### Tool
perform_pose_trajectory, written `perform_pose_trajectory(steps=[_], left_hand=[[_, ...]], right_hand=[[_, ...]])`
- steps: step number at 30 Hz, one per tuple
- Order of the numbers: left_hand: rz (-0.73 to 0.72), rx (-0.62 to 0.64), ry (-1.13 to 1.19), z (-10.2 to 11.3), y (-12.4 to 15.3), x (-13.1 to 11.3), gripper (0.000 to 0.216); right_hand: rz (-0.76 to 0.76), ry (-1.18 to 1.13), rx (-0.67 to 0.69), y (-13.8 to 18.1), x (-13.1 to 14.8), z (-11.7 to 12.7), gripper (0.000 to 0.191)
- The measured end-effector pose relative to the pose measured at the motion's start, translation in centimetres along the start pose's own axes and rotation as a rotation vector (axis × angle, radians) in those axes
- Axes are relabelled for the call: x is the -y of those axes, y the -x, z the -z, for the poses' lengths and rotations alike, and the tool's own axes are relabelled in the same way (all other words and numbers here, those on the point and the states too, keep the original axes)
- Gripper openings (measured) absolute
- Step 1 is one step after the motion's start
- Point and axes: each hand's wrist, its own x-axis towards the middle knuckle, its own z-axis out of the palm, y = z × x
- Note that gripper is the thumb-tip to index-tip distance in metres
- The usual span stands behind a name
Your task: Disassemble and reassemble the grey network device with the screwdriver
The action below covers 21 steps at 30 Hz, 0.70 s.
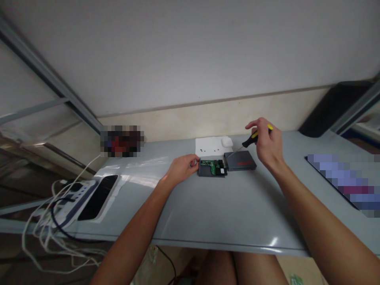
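Observation:
My right hand (268,140) is closed around a screwdriver (251,139) with a black and yellow handle. Its shaft slants down to the left, the tip near the facing edges of two dark grey casing parts. The left part (204,171) lies open and holds a green circuit board (213,164). Beside it, the right part (241,161) shows its flat side with red marking. My left hand (185,166) pinches the left end of the open casing part. Several small dark screws (209,150) lie on a white sheet (204,143) just behind.
A small white case (227,142) sits on the sheet's right corner. At the left are a phone (99,197), a power strip (74,202) and tangled white cables (38,237). A black cylinder (326,107) leans at the back right. Blurred-out items lie at both sides of the table (225,213).

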Motion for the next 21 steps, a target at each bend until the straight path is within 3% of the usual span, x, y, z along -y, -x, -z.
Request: perform_pose_trajectory(steps=[3,9,21], left_hand=[[-0.002,-0.006,0.012,-0.2,-0.1,0.2,0.016],[0.001,-0.010,0.059,-0.6,-0.2,0.7,0.015],[-0.020,-0.022,0.056,-0.9,-0.2,1.1,0.015]], right_hand=[[-0.091,-0.023,-0.041,0.0,-1.2,-0.7,0.064],[-0.208,-0.044,0.032,0.7,-2.7,-2.8,0.067],[-0.180,0.078,-0.029,1.1,-3.3,-3.0,0.058]])
